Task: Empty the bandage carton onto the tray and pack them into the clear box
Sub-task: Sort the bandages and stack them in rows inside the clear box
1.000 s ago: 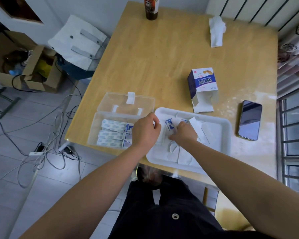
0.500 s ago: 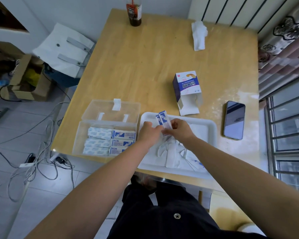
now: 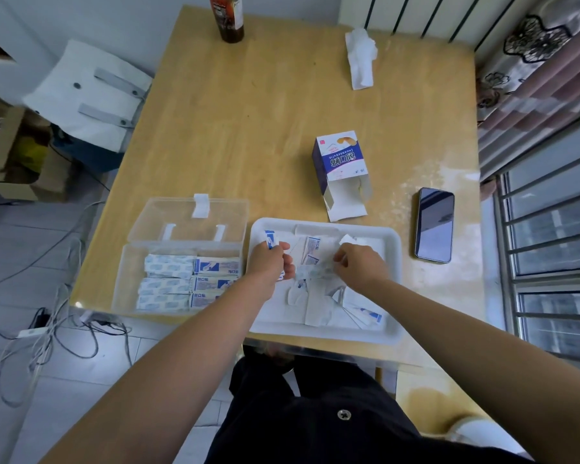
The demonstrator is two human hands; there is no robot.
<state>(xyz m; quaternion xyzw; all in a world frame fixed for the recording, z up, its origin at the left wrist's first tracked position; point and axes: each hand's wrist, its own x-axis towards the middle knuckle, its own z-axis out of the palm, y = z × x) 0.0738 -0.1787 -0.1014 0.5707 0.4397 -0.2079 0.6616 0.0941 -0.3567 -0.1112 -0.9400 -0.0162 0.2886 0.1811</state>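
Note:
A white tray point(image 3: 394, 259) near the table's front edge holds loose wrapped bandages point(image 3: 315, 303). My left hand point(image 3: 270, 262) hovers over the tray's left side and grips a small bunch of bandages point(image 3: 271, 238), whose blue-and-white ends stick up past the fingers. My right hand point(image 3: 360, 266) reaches into the tray's middle, fingers curled on a bandage there. To the left stands the clear box point(image 3: 128, 283) with its lid point(image 3: 188, 217) folded back and rows of bandages point(image 3: 188, 283) inside. The open bandage carton point(image 3: 340, 169) lies behind the tray.
A dark phone point(image 3: 433, 225) lies right of the tray. A brown bottle point(image 3: 227, 20) and a crumpled tissue point(image 3: 361, 56) sit at the table's far edge. Cables point(image 3: 47, 333) and cardboard boxes point(image 3: 17, 155) are on the floor to the left.
The hands, which met over the tray's upper left, have parted. My left hand keeps the bunch of bandages and my right hand has moved right into the pile.

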